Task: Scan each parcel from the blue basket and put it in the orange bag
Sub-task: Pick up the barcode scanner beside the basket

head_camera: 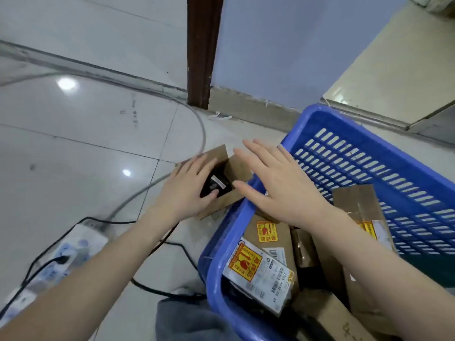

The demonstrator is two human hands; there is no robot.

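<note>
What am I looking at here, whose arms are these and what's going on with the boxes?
This is one picture from a camera worn on a person's head, looking down at their own bare arms. The left hand grips a small black device, probably the scanner, against an open cardboard box on the tiled floor. The right hand hovers flat and open over the rim of the blue basket, which holds labelled parcels. A power strip with cables lies at left. No orange bag is in view.
</note>
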